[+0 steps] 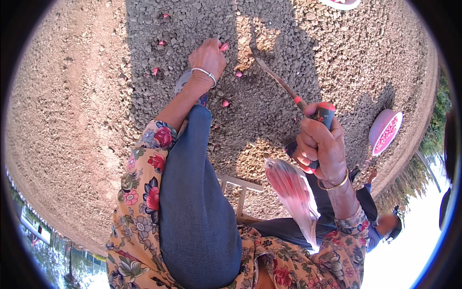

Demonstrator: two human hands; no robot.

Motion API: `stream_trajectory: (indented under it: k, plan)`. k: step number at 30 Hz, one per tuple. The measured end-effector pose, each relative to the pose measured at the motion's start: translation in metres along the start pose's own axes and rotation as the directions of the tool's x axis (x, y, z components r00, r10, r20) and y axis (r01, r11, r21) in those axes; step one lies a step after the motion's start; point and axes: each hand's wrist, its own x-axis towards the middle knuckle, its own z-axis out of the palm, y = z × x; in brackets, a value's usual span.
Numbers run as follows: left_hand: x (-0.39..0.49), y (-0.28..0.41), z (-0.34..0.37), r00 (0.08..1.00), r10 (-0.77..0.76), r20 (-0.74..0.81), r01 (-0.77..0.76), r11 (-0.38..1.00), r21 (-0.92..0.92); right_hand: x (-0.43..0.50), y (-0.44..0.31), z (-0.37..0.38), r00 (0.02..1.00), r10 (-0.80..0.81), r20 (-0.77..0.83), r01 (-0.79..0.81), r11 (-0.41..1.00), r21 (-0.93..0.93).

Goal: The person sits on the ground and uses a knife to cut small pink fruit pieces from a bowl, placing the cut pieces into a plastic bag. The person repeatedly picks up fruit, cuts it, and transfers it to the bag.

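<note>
My right hand (321, 144) grips the dark and red handle of a hand tool with a thin metal shaft (276, 77), whose tip meets the loose soil near a small hollow. My left hand (208, 59) is low over the soil, its fingers curled down, with a pink clove-like piece (224, 47) at its fingertips; whether it is held I cannot tell. Similar pink pieces lie in the soil, one (238, 74) between my hands and another (226, 103) nearer me. Several more sit left of my left hand, such as this one (155, 71). A clear plastic bag of pink pieces (288, 180) hangs beside my right wrist.
A pink basin (384, 126) of pink pieces stands on the soil at the right, and part of another basin (341, 3) shows at the top. A low wooden stool (240, 183) is beside my leg. Another person (386, 224) is at the lower right.
</note>
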Motion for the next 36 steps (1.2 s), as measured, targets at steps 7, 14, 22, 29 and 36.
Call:
stream_trajectory:
  k: [7, 14, 22, 29, 36]
  plan:
    - [-0.003, 0.000, -0.001, 0.999, -0.027, 0.040, 0.030, 0.998, -0.059, 0.007, -0.002, 0.012, 1.000, -0.004, 0.001, 0.004, 0.999, 0.039]
    - [-0.005, 0.000, 0.005, 0.999, 0.044, -0.010, -0.044, 0.999, -0.014, -0.001, -0.006, 0.019, 1.000, 0.011, -0.023, -0.010, 0.999, 0.046]
    - [-0.002, 0.000, 0.009, 1.000, 0.021, -0.017, -0.021, 1.000, -0.003, 0.003, -0.003, 0.029, 0.999, 0.016, -0.036, -0.014, 0.998, 0.060]
    - [-0.005, -0.004, 0.006, 0.997, 0.051, -0.056, -0.052, 0.998, -0.020, 0.012, 0.002, 0.037, 1.000, 0.001, -0.012, 0.000, 0.998, 0.062]
    - [0.000, 0.017, 0.001, 0.987, 0.127, 0.100, -0.124, 0.992, -0.031, 0.054, 0.007, 0.046, 0.998, -0.057, -0.024, 0.059, 0.991, 0.123]
